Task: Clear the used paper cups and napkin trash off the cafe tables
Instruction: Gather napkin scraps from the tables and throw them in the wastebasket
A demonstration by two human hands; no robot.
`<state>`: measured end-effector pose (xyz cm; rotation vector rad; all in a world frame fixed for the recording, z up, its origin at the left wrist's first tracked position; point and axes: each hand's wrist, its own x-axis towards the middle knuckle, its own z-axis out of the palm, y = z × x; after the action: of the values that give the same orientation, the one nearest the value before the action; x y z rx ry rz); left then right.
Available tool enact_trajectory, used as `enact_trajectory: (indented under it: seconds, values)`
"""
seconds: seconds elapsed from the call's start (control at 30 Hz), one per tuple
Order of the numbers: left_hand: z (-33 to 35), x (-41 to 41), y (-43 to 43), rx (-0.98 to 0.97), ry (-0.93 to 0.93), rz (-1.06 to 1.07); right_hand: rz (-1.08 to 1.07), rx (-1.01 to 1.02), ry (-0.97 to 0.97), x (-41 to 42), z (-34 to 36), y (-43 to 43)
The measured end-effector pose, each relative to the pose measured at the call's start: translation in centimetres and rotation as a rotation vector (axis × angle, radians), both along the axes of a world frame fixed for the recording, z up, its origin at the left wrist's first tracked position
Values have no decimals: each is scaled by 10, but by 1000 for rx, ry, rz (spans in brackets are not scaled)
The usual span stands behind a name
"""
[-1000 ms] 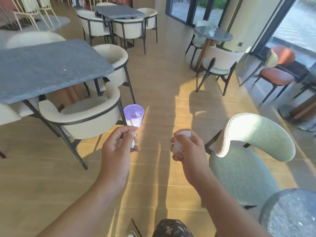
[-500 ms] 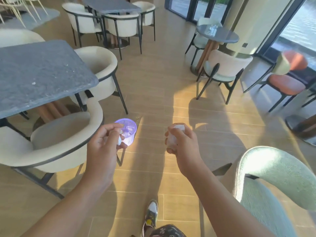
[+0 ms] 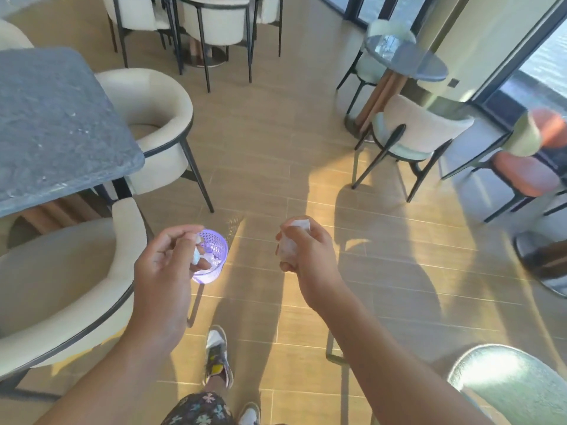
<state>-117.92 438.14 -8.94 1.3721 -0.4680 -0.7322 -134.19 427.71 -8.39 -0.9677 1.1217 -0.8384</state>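
A small purple mesh bin [image 3: 212, 257] stands on the wooden floor beside a cream chair, with white trash inside it. My left hand [image 3: 165, 265] hovers right over its near rim and pinches a small white piece of napkin [image 3: 196, 256] between thumb and fingers. My right hand [image 3: 306, 256] is held up to the right of the bin, its fingers curled round a crumpled white paper cup [image 3: 290, 240]. Both arms reach forward over the floor.
A grey stone table [image 3: 52, 124] with cream armchairs [image 3: 61, 289] fills the left. A round grey table [image 3: 405, 59] with pale chairs stands at the far right, an orange chair [image 3: 527, 176] beyond. A green chair back [image 3: 509, 381] is at bottom right. My feet [image 3: 217, 354] are below.
I have stepped forward, so the bin now lies directly under my left hand. Both hands keep their hold on the napkin piece and the cup.
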Motion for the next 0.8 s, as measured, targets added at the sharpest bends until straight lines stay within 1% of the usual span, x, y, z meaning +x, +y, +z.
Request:
enact_trajectory:
  seconds: [0.17,0.37,0.6,0.8]
  values:
    - [-22,48,-76,46,18,-40,35,5,51,44,-11,-73]
    - [-31,86,-152,91,32,-49,46,26,48,89,-25,-145]
    - [-66,98,-204,146,58,11,90,42,91,117,-56,-208]
    - [-120,102,-227,211,106,144,196,84,104,133,-102,-248]
